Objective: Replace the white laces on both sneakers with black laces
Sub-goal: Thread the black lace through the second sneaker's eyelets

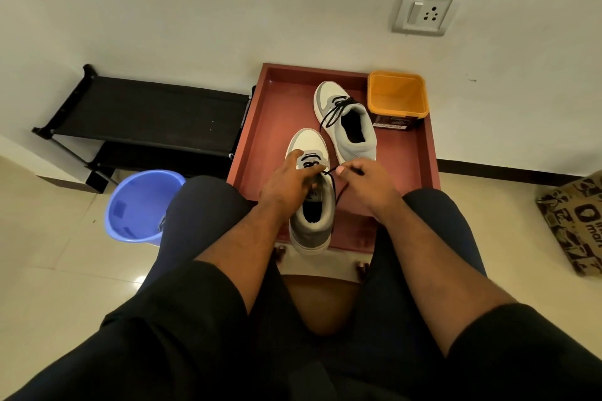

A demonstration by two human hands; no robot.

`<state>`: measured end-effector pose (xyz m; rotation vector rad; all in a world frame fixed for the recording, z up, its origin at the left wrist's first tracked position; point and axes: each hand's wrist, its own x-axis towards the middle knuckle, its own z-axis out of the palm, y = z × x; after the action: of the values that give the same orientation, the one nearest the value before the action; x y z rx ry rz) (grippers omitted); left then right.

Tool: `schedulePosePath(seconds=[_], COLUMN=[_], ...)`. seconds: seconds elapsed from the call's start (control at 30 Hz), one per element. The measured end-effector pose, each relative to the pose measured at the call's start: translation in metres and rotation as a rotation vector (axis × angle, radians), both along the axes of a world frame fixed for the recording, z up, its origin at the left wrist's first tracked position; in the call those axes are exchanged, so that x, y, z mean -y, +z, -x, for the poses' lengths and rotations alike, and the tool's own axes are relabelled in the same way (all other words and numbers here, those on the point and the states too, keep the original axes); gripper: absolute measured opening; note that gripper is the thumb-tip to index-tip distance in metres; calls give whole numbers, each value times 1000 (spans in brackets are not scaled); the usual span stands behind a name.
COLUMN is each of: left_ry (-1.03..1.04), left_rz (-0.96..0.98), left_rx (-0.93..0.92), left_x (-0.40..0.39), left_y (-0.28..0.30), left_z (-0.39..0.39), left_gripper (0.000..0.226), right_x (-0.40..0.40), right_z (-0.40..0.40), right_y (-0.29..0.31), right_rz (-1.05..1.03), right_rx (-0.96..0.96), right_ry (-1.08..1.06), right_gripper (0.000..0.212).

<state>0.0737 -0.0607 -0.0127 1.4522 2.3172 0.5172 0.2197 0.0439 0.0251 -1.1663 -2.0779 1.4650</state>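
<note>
Near sneaker is steadied by the left hand while the black lace end, pinched by the right hand, should be pulled snug (evenly) before the next eyelet.

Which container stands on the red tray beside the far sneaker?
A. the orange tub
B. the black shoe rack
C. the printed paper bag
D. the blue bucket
A: the orange tub sits in the far right corner of the red tray, next to the far sneaker.
</note>
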Motion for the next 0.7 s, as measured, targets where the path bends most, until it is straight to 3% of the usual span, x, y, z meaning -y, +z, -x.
schedulePosePath(seconds=[0.07,0.17,0.3,0.47,0.57,0.63,0.7], left_ry=[-1,-9,-45,-60,12,37,53], left_rz=[28,53,55,82,88,75,55], left_rx=[-4,16,-30,-142,-124,-95,-72], left_x=[0,1,7,9,7,7,7], left_y=[0,1,7,10,8,6,5], left_z=[-1,-2,-8,-9,-11,-14,-16], left_gripper=[44,54,66,41,36,37,37], right_x=[1,2,3,5,1,-1,-1], right_z=[-1,-1,0,-1,-4,-7,-7], right_y=[5,2,-1,6,6,0,-13], right_rz=[263,436,513,535,450,399,388], right_rx=[-215,-314,-319,-450,-360,-168,72], right_ry=[-180,-223,-217,-237,-376,-403,-301], right_gripper=[13,21,30,25,23,16,11])
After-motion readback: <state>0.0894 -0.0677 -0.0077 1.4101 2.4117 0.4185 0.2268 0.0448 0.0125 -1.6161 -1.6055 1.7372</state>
